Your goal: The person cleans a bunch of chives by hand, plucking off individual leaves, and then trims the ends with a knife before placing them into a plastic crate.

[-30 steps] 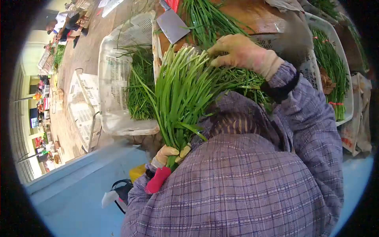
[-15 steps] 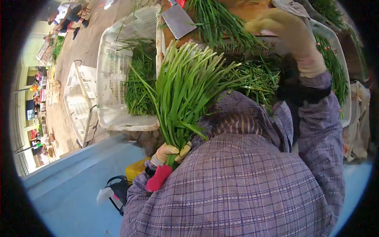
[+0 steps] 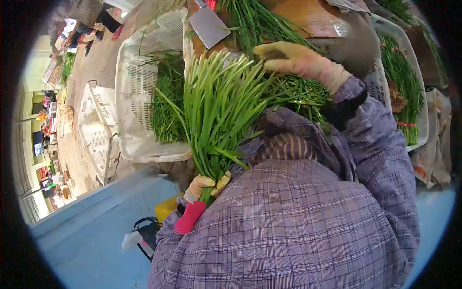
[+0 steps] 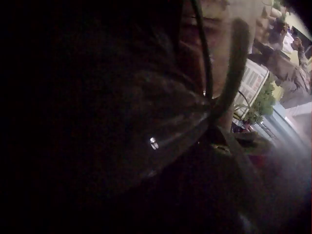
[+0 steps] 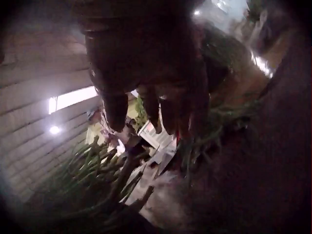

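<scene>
In the head view a fanned bunch of long green stalks [image 3: 216, 111], pale ends up, stands in front of the person's chest. My gloved left hand [image 3: 204, 188] grips its narrow lower part. Beside the pale ends, on their right, is my gloved right hand [image 3: 303, 62], its fingers extended and apart with nothing visible between them. The right wrist view shows that hand [image 5: 146, 92] dark, fingers pointing down above stalk ends [image 5: 102, 170]. The left wrist view is mostly too dark to read.
A cleaver [image 3: 209, 26] and more greens [image 3: 260, 24] lie on the wooden board [image 3: 317, 19]. Cut greens [image 3: 303, 94] lie below the right hand. White crates stand at left [image 3: 137, 91] and right [image 3: 423, 106], both holding greens. People are in the far background.
The right hand swung out to the right, then came back left beside the pale ends. The left hand has kept its grip on the bunch, almost unmoved.
</scene>
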{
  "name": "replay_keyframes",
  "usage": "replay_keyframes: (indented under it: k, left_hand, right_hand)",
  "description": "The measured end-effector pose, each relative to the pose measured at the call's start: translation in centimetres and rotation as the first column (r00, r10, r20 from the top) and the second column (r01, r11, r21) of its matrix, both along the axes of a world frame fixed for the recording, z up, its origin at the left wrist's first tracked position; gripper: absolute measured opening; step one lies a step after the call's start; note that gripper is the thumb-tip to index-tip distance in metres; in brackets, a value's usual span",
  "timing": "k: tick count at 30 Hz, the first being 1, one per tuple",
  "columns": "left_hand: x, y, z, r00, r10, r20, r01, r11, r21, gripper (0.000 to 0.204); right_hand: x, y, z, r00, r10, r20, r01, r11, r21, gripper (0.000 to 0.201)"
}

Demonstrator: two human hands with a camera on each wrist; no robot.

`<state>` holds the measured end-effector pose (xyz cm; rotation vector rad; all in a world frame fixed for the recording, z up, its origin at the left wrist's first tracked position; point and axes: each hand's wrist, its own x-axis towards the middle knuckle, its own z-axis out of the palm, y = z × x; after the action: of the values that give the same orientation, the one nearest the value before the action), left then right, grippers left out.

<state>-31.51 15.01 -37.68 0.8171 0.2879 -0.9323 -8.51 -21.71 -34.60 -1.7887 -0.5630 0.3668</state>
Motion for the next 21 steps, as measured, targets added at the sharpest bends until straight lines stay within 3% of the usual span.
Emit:
replay_keyframes:
  k: [1, 3, 7, 9, 10, 12, 13, 14, 15, 17, 18, 19, 20, 21]
  left_hand:
    - [0.1, -0.6, 0.9, 1.000, 0.026, -0.006, -0.025, 0.999, 0.026, 0.065]
    - [0.0, -0.8, 1.3, 0.998, 0.062, -0.008, -0.061, 0.996, 0.060, 0.065]
    - [-0.3, 0.0, 0.4, 0.999, 0.048, 0.021, -0.049, 0.996, 0.070, 0.063]
    - [0.0, 0.0, 0.3, 0.997, 0.014, 0.072, -0.020, 0.996, 0.085, 0.063]
    - [0.0, -0.2, 0.5, 0.999, 0.015, 0.029, -0.016, 0.999, 0.036, 0.063]
    - [0.2, -0.2, 0.5, 1.000, 0.016, -0.016, -0.016, 1.000, -0.014, 0.064]
    - [0.2, -0.1, 0.3, 1.000, 0.014, -0.019, -0.015, 0.999, -0.039, 0.064]
    - [0.0, -0.2, 0.2, 1.000, 0.015, -0.025, -0.016, 0.998, -0.064, 0.064]
    - [0.0, -0.3, 0.4, 0.999, 0.022, -0.035, -0.024, 0.998, -0.063, 0.064]
    - [0.4, -0.7, 1.0, 0.999, 0.010, -0.037, -0.015, 0.991, -0.136, 0.063]
    - [0.5, 0.4, 0.2, 0.996, -0.075, -0.054, 0.067, 0.987, -0.145, 0.059]
    - [0.8, 0.0, 0.4, 0.996, -0.084, -0.041, 0.077, 0.986, -0.148, 0.059]
    - [0.9, -0.5, 1.0, 0.999, -0.045, -0.018, 0.042, 0.991, -0.125, 0.059]
    - [0.6, -1.0, 1.3, 1.000, 0.005, 0.004, -0.005, 0.994, -0.106, 0.058]
  right_hand:
    - [-0.3, 1.4, 1.2, 0.994, 0.101, -0.034, -0.101, 0.995, -0.020, 0.048]
    - [0.0, 3.1, 0.3, 0.998, 0.039, -0.053, -0.049, 0.979, -0.197, 0.040]
    - [-0.3, 3.1, 0.7, 0.998, 0.036, -0.055, -0.043, 0.989, -0.141, 0.029]
    - [0.2, 1.9, 1.0, 0.974, -0.060, -0.219, 0.049, 0.997, -0.055, 0.022]
    - [0.5, 1.1, 1.0, 0.985, -0.131, -0.114, 0.129, 0.991, -0.021, 0.026]
    - [0.6, -0.9, 4.2, 0.965, -0.255, -0.057, 0.246, 0.961, -0.122, 0.026]
    - [1.0, -2.9, 4.5, 0.985, -0.127, 0.117, 0.119, 0.990, 0.075, 0.026]
    - [-0.1, -3.6, 6.7, 0.968, -0.228, 0.107, 0.231, 0.973, -0.007, 0.027]
    - [1.1, -6.1, 5.1, 0.967, -0.115, 0.229, 0.093, 0.990, 0.105, 0.028]
    - [1.1, -7.3, 4.1, 0.987, -0.088, -0.135, 0.124, 0.949, 0.290, 0.036]
    - [-0.1, -7.3, 3.0, 0.991, -0.089, 0.102, 0.119, 0.928, -0.352, 0.040]
    - [-1.3, -6.7, 2.0, 0.954, 0.055, 0.294, 0.227, 0.508, -0.831, 0.045]
    - [-0.2, -9.7, -5.2, 0.764, 0.080, 0.640, 0.442, 0.658, -0.610, 0.053]
    - [-0.7, -8.5, -4.7, 0.937, -0.126, 0.325, 0.221, 0.936, -0.275, 0.050]
